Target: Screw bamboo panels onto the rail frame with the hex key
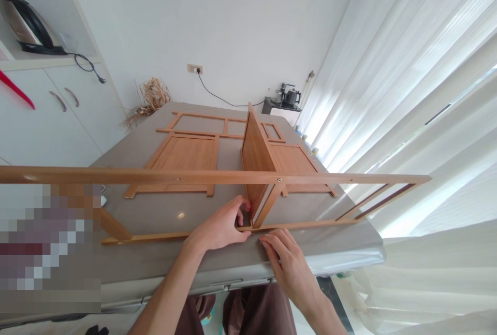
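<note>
The left hand (219, 229) pinches the lower rail (163, 236) of a long, honey-brown wooden frame (217, 176); at its four o'clock, the right hand's (289, 257) fingers bunch narrowly, contents unclear. The frame stands along the grey table's (230, 156) near edge, long axis nine-to-three; a rectangular brown wooden panel (257, 146) stands behind, pointing toward twelve.

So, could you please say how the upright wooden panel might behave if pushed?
The panel looks flat and framed, so probably stiff. Standing on a narrow edge, it could tip sideways, though the long front frame may brace it.
</note>
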`<act>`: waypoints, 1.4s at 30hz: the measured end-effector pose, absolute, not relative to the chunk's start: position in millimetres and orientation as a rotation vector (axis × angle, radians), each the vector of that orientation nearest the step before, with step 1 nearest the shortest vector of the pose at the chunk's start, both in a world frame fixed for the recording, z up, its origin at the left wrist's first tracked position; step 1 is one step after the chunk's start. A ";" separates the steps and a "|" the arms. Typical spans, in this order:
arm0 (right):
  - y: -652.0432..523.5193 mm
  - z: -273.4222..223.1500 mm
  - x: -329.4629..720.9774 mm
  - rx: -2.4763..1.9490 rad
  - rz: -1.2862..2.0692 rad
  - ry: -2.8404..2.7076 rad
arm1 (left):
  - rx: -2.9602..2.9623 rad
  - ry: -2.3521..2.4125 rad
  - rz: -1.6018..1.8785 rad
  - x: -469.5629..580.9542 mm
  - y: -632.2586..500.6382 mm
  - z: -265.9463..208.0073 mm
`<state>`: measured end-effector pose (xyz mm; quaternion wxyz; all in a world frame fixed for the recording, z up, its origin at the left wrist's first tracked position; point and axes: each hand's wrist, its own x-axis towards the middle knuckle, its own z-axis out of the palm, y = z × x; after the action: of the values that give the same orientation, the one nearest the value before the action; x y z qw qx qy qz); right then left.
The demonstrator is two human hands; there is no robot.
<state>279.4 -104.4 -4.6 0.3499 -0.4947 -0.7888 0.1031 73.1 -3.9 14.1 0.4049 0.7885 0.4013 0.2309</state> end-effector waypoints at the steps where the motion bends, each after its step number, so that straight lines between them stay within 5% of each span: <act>1: -104.4 -4.4 278.7 -1.281 0.274 -2.041 | 1.989 1.009 0.585 73.1 -4.1 14.1; 25: -99.6 -15.5 267.1 -1.249 0.293 -2.033 | 1.960 1.003 0.608 73.2 -4.8 12.3; 42: -78.3 -67.3 272.7 -1.079 -0.037 -1.974 | 1.941 1.023 0.597 74.3 -7.1 17.0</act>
<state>272.7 -78.3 -67.3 0.4311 -0.4327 -0.7917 -0.0147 74.3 -7.1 17.0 0.4206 0.7745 0.4082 0.2381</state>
